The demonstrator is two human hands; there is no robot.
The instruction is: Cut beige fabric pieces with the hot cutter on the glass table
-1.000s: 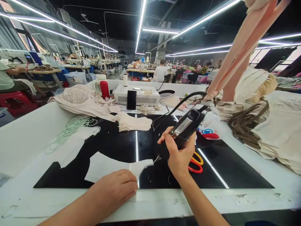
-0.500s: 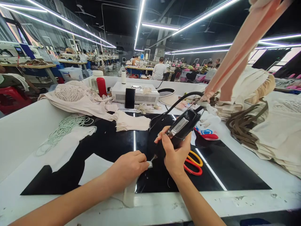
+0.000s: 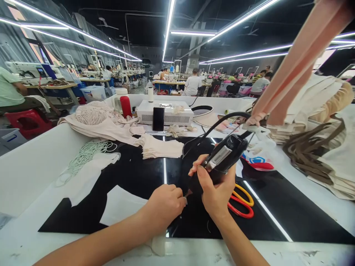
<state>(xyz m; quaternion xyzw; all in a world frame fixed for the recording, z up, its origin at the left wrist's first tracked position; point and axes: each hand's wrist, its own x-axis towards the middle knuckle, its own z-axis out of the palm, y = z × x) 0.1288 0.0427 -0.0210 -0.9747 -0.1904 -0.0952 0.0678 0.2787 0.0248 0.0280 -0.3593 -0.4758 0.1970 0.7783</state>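
Observation:
My right hand [image 3: 217, 190] is wrapped round a black handheld tool [image 3: 224, 153] with a silver plate on its side. The tool slants down to the left, and its thin tip ends beside the fingers of my left hand [image 3: 168, 205]. Those fingers are pinched on a small pale piece [image 3: 185, 200], mostly hidden by them. A light fabric strip [image 3: 158, 245] hangs below my left wrist at the table's edge. Pink fabric bands [image 3: 291, 70] and a black cable rise from the tool's upper end.
Scissors with red and orange handles [image 3: 241, 212] lie right of my right hand. Beyond are a beige fabric stack [image 3: 163, 146], a phone [image 3: 158, 119] and a white box [image 3: 141, 112]. Green cord [image 3: 90, 155] lies left; brown straps [image 3: 313, 147] lie right. People sit farther back.
The view has shifted slightly left, so most things appear further right. The small pale piece in my left fingers shows less than before. Both hands keep their holds.

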